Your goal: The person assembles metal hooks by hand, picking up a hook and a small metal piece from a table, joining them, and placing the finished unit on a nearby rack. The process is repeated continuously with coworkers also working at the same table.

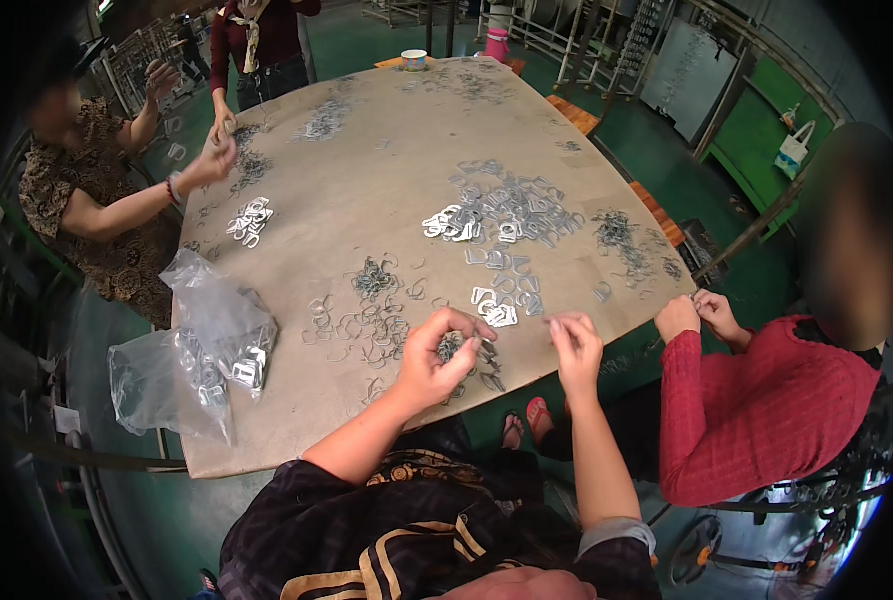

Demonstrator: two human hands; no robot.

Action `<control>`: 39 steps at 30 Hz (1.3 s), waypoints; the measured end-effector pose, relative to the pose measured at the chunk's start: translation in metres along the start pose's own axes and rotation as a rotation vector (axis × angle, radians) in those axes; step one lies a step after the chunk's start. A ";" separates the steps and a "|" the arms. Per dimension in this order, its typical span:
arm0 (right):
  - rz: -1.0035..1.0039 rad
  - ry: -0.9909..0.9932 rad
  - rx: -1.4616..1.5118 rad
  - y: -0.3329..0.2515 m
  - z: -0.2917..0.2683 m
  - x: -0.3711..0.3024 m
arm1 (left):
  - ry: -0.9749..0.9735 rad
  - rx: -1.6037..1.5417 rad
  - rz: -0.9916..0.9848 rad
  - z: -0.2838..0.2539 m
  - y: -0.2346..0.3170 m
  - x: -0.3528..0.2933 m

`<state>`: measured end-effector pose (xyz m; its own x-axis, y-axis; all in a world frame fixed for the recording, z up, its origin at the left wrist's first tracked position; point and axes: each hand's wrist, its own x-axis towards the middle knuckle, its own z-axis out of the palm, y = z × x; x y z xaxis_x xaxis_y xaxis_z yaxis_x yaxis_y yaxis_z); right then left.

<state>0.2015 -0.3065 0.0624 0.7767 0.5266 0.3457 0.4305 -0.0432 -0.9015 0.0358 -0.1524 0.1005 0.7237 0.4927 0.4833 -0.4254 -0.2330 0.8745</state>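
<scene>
My left hand [435, 358] is over the near edge of the table, its thumb and fingers curled together. Whatever lies between those fingertips is too small to name. Small wire hooks [487, 372] lie just beside and beneath it. To its right, my right hand [577, 350] is raised with thumb and forefinger pinched; a tiny dark bit shows at the tips, its kind unclear. Several flat silver metal rings [497, 308] rest on the table just beyond both hands. Farther back spreads a larger heap of similar flat rings [527, 215]. Loose bent wire pieces [375, 280] are scattered to the left.
A brown-covered table [307, 270] fills the middle. A clear plastic bag [207, 350] of metal pieces sits at its left corner. Co-workers stand at the left and far left; another in a red sweater [767, 410] sits close at right. More wire pieces [622, 235] lie near the right edge.
</scene>
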 end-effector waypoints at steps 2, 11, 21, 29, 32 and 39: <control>0.070 0.013 -0.298 0.048 -0.002 0.017 | 0.004 -0.015 0.025 -0.003 0.007 0.001; 0.107 0.061 -0.656 0.111 0.041 0.055 | 0.033 0.085 0.113 -0.010 0.016 0.003; 0.312 0.000 0.423 -0.008 0.019 0.029 | -0.085 0.216 0.083 0.010 0.014 -0.003; 0.250 -0.067 0.457 -0.084 -0.014 -0.011 | -0.183 0.373 0.239 0.038 0.016 -0.003; 0.244 -0.064 0.458 -0.091 -0.015 -0.016 | -0.195 0.410 0.243 0.042 0.017 -0.004; 0.179 -0.029 0.302 -0.093 -0.008 -0.021 | -0.170 0.618 0.308 0.044 0.012 -0.006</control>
<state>0.1488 -0.3208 0.1415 0.8124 0.5572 0.1718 0.1303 0.1138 -0.9849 0.0499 -0.1955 0.1100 0.7160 0.2023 0.6682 -0.2742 -0.7987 0.5357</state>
